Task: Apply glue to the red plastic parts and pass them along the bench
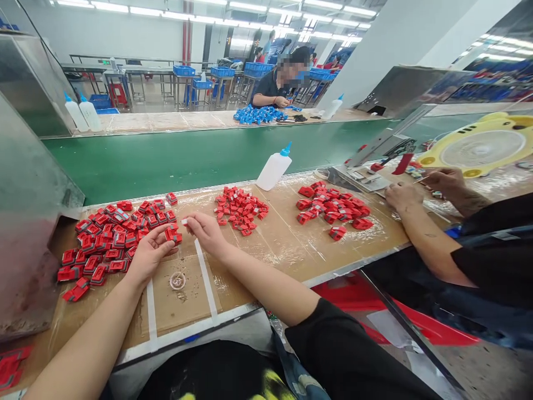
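Observation:
My left hand (152, 251) is closed on a small red plastic part (173, 234) with grey edging, beside a large pile of like red parts (104, 239). A little to the right, my right hand (206, 232) pinches a tiny white piece (184, 221) between thumb and fingertips. The two hands are close together but apart. Below them on the cardboard-covered table stands a small round dish (177, 280) with tiny thin bits in it, and more such bits lie around it.
Two more red piles, a small-part pile (240, 210) and a larger-part pile (333, 205), lie rightward. A white bottle (273, 169) leans behind them. A co-worker's hands (406, 195) work at right near a bench press (387, 147). Another person sits beyond the green belt (166, 161).

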A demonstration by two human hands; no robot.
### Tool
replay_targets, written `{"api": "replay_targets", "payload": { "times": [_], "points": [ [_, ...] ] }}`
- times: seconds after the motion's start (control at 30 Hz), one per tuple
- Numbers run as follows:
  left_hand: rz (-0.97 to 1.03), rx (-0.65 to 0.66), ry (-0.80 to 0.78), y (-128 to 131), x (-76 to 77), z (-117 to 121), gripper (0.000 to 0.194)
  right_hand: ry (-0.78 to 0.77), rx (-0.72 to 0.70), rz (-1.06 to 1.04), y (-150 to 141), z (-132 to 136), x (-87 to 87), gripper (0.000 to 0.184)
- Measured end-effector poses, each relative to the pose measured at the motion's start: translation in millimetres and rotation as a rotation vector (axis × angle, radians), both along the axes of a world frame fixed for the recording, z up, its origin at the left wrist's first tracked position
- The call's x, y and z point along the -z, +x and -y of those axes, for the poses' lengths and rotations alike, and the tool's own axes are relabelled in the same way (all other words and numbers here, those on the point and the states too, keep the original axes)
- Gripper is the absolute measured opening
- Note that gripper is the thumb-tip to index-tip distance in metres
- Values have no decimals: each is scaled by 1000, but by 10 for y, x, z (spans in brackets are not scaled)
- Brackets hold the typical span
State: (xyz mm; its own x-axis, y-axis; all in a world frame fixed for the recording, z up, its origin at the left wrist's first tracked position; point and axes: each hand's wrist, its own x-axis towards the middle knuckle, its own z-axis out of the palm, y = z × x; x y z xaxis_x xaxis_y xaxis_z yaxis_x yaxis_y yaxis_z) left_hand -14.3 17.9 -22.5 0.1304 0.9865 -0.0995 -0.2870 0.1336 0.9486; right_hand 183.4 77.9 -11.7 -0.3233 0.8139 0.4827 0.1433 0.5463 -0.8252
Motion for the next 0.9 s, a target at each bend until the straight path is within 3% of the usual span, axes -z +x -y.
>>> {"api": "replay_targets", "payload": {
  "times": [0.13,0.3,0.53,0.73,0.9],
  "points": [
    [-23,39,-7,16,5,10,63,264,44,71,-47,84,-8,35],
    [-36,55,-6,36,24,2,65,386,55,181,-25,105,23,35],
    [-16,125,-2,58,-34,26,63,409,-14,181,-34,18,161,35],
    [114,86,-76,95,-66,45,44,464,-161,263,-8,-10,79,40],
    [13,98,-50,77,-72,23,57,384,-258,185,29,-16,43,34]
  ]
}}
